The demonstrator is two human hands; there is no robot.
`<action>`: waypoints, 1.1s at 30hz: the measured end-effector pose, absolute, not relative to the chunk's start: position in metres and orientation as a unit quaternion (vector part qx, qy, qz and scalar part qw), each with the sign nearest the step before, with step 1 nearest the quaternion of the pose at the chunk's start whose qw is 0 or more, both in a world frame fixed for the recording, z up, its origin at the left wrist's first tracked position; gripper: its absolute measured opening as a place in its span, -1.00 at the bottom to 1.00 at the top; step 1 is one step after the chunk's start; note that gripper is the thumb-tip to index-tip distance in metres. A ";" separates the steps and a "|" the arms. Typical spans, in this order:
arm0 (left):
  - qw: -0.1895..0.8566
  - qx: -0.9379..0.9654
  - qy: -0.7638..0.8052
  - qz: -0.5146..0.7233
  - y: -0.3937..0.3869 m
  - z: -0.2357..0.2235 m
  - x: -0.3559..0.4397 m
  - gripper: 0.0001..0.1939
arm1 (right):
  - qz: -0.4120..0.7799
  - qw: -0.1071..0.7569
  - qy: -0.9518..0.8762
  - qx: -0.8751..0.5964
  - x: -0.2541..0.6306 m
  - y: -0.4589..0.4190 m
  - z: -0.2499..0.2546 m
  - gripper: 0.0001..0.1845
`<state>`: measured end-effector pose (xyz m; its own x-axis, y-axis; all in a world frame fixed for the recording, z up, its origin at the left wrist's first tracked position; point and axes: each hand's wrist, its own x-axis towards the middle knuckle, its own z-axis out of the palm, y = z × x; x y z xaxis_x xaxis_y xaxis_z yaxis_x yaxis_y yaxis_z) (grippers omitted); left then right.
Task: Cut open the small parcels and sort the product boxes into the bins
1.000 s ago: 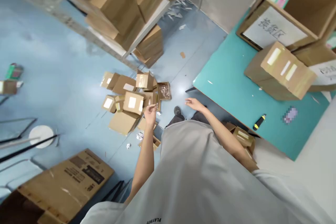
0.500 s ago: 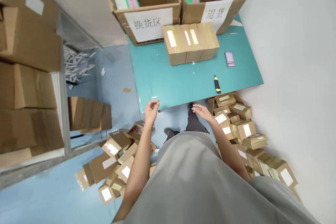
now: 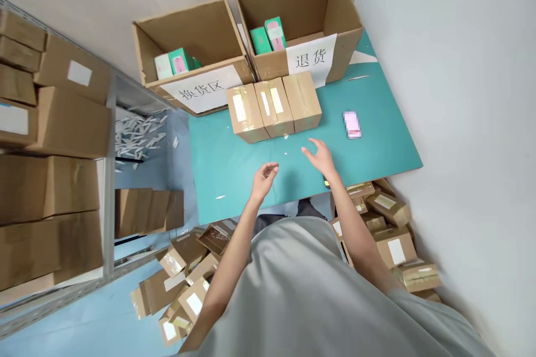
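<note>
Over the front of the green tabletop (image 3: 226,178), my left hand (image 3: 263,181) hovers with loosely bent fingers and nothing in it. My right hand (image 3: 321,157) is open, thumb and fingers apart, in front of the cardboard boxes. Three small brown cardboard boxes (image 3: 274,109) stand side by side in a row, taped, two bearing white labels. Neither hand touches them. Under my right wrist a bit of the black and yellow utility knife (image 3: 326,182) shows; the rest is hidden. A pixelated pinkish item (image 3: 352,125) lies to the right.
Two large open cartons with paper signs, a left carton (image 3: 154,86) and a right carton (image 3: 347,47), hold green and pink boxes. A wall (image 3: 452,95) borders the table's right. Parcels (image 3: 396,248) pile on the floor at both sides. Shelves with cartons (image 3: 75,122) stand left.
Both hands have moved forward from the table's front edge to over the tabletop, and the right hand has spread its fingers. The view has shifted, showing more of the large cartons. The boxes remain in place.
</note>
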<state>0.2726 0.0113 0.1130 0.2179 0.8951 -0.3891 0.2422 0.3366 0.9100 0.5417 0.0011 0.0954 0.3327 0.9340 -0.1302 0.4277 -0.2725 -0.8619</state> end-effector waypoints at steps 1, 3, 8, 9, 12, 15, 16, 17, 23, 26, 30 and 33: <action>0.593 0.509 0.561 0.273 0.017 0.114 0.287 -0.62 | 0.311 0.374 -0.486 -0.726 0.549 0.021 0.097 -0.20; 0.593 0.517 0.555 0.268 0.026 0.116 0.314 -0.61 | 0.282 0.364 -0.503 -0.732 0.559 0.062 0.098 -0.10; 0.604 0.526 0.539 0.259 0.033 0.115 0.352 -0.54 | 0.281 0.290 -0.508 -0.761 0.564 0.136 0.084 0.23; 0.606 0.524 0.542 0.255 0.034 0.114 0.356 -0.51 | 0.283 0.278 -0.508 -0.765 0.564 0.143 0.078 0.28; 0.604 0.516 0.559 0.237 0.041 0.111 0.360 -0.45 | 0.270 0.263 -0.516 -0.769 0.565 0.150 0.064 0.33; 0.599 0.514 0.571 0.228 0.054 0.107 0.362 -0.40 | 0.234 0.238 -0.508 -0.794 0.565 0.150 0.057 0.25; 0.597 0.511 0.574 0.228 0.059 0.107 0.363 -0.38 | 0.222 0.226 -0.498 -0.807 0.564 0.151 0.057 0.22; 0.595 0.508 0.579 0.229 0.064 0.106 0.364 -0.36 | 0.213 0.215 -0.486 -0.820 0.562 0.152 0.058 0.20; 0.590 0.482 0.612 0.213 0.086 0.107 0.374 -0.31 | 0.189 0.220 -0.468 -0.835 0.556 0.160 0.056 0.14; 0.588 0.476 0.621 0.206 0.095 0.110 0.382 -0.29 | 0.195 0.242 -0.465 -0.829 0.568 0.159 0.051 0.13; 0.585 0.478 0.622 0.205 0.105 0.119 0.393 -0.30 | 0.200 0.299 -0.433 -0.827 0.602 0.135 0.055 0.13; 0.576 0.492 0.619 0.208 0.111 0.133 0.405 -0.37 | 0.185 0.301 -0.417 -0.837 0.620 0.090 0.075 0.15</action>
<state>0.4052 0.1114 0.1326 0.1475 0.8493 -0.5069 0.3694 0.4281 0.8248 0.6204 0.0896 0.0745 0.5833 0.8102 -0.0581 0.5877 -0.4703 -0.6584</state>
